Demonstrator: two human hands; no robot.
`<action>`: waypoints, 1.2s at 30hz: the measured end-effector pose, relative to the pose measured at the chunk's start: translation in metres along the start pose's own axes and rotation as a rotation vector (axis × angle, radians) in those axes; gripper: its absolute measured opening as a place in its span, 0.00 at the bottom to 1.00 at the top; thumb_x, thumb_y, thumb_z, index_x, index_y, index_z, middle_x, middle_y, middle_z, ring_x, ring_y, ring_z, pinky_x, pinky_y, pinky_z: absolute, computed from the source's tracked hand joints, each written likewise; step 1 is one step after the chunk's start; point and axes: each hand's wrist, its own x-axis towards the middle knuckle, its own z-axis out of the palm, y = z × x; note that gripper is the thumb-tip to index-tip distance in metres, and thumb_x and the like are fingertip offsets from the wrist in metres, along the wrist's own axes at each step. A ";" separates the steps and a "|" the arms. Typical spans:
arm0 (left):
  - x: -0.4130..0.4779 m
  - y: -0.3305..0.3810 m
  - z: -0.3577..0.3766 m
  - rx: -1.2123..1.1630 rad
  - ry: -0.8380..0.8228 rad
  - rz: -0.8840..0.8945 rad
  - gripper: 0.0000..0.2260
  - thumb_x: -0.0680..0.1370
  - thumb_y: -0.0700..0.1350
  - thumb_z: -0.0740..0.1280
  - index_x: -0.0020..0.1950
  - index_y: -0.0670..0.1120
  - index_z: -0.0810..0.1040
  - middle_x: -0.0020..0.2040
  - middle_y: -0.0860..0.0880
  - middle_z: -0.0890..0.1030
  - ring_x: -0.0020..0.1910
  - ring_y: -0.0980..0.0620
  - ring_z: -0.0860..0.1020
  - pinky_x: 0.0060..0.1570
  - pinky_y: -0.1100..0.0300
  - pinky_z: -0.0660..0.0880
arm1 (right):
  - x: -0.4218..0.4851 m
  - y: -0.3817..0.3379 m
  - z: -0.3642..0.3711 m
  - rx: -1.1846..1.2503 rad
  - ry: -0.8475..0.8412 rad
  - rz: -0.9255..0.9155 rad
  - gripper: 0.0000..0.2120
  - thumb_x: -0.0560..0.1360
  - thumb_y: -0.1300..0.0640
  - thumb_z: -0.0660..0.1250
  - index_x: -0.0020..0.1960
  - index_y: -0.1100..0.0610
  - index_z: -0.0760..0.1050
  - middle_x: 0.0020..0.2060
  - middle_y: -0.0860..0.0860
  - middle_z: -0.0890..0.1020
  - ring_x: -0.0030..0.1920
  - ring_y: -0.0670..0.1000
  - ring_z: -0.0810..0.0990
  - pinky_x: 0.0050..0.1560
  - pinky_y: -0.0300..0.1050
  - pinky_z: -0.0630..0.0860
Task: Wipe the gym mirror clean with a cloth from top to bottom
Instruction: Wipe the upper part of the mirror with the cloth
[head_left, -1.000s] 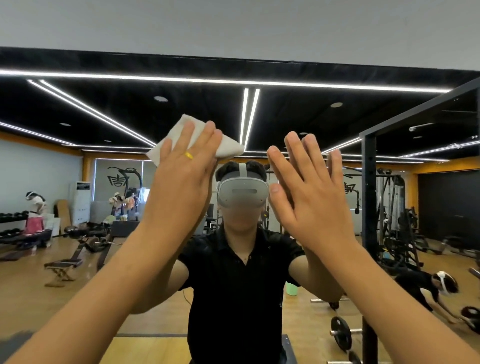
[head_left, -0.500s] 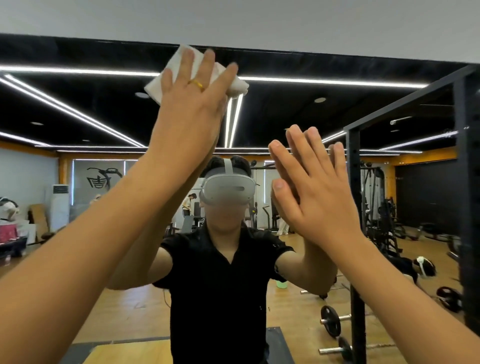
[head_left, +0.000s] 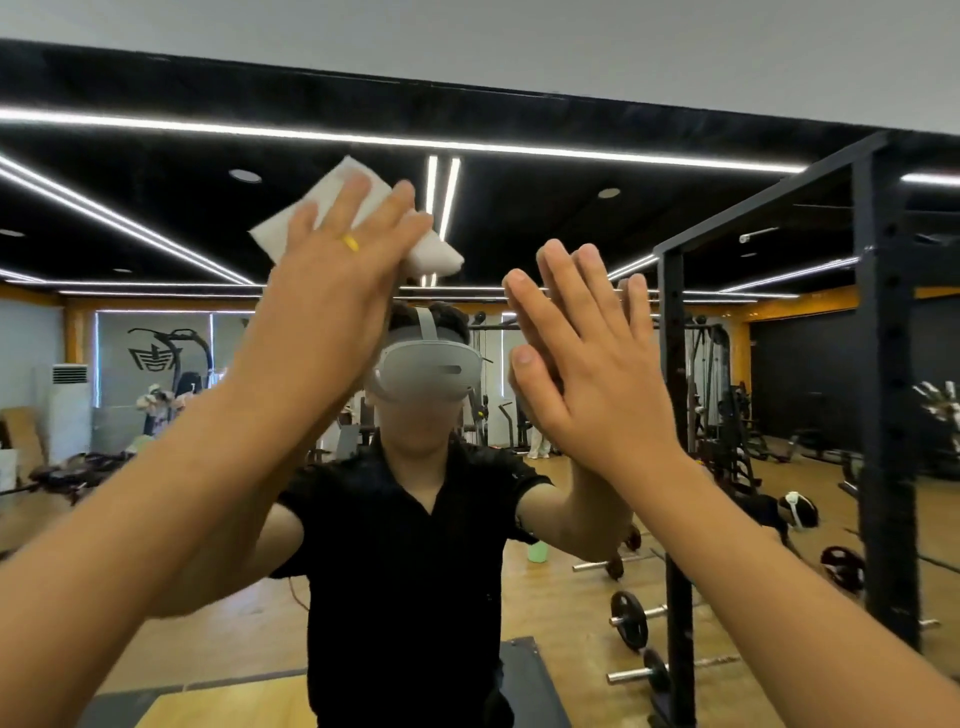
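The left hand (head_left: 332, 291) is pressing a white cloth (head_left: 435, 255) flat against the mirror (head_left: 571, 171). Its fingers are lying straight and spread on top of the cloth, not curling round it. That way, I think, the whole cloth is rubbing the glass and not just one corner. The cloth is sitting in the upper part of the mirror, a little below the top edge and near the middle from side to side. This fits a job that starts high and goes down, and most of the glass below is waiting to be wiped.

The right hand (head_left: 592, 384) is wide and flat too, holding nothing. It is resting beside the cloth hand, a bit lower, and its fingertips seem to be touching their own copy in the glass. I think it is leaning there to help the person stay steady while reaching up.

The cloth is looking soft and thick, folded into a rough square with one fat corner poking out past the fingers. The mirror is hard, smooth and shiny, showing bright light strips on a dark ceiling. A thin yellow ring (head_left: 351, 243) is shining on one finger of the left hand. Above the mirror's top edge a plain pale wall (head_left: 519, 41) is showing.
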 end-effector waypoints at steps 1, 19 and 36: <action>0.014 0.002 -0.001 -0.003 -0.007 -0.017 0.20 0.82 0.35 0.63 0.74 0.42 0.73 0.77 0.40 0.70 0.79 0.34 0.61 0.75 0.32 0.55 | 0.000 0.000 0.000 0.010 0.004 0.000 0.28 0.85 0.45 0.53 0.83 0.48 0.57 0.84 0.52 0.53 0.84 0.54 0.46 0.82 0.61 0.40; -0.052 0.014 0.012 -0.153 -0.074 -0.088 0.20 0.85 0.46 0.56 0.77 0.47 0.70 0.79 0.45 0.68 0.80 0.39 0.59 0.76 0.36 0.54 | 0.001 0.002 0.001 0.035 0.033 -0.019 0.28 0.84 0.45 0.52 0.83 0.49 0.59 0.83 0.54 0.56 0.84 0.56 0.49 0.81 0.63 0.43; 0.054 0.037 -0.001 -0.077 -0.124 -0.045 0.20 0.85 0.37 0.60 0.77 0.46 0.70 0.82 0.45 0.62 0.82 0.39 0.52 0.77 0.36 0.49 | 0.000 0.006 0.002 0.057 0.015 -0.039 0.29 0.84 0.43 0.52 0.83 0.49 0.58 0.83 0.54 0.55 0.84 0.56 0.48 0.81 0.64 0.43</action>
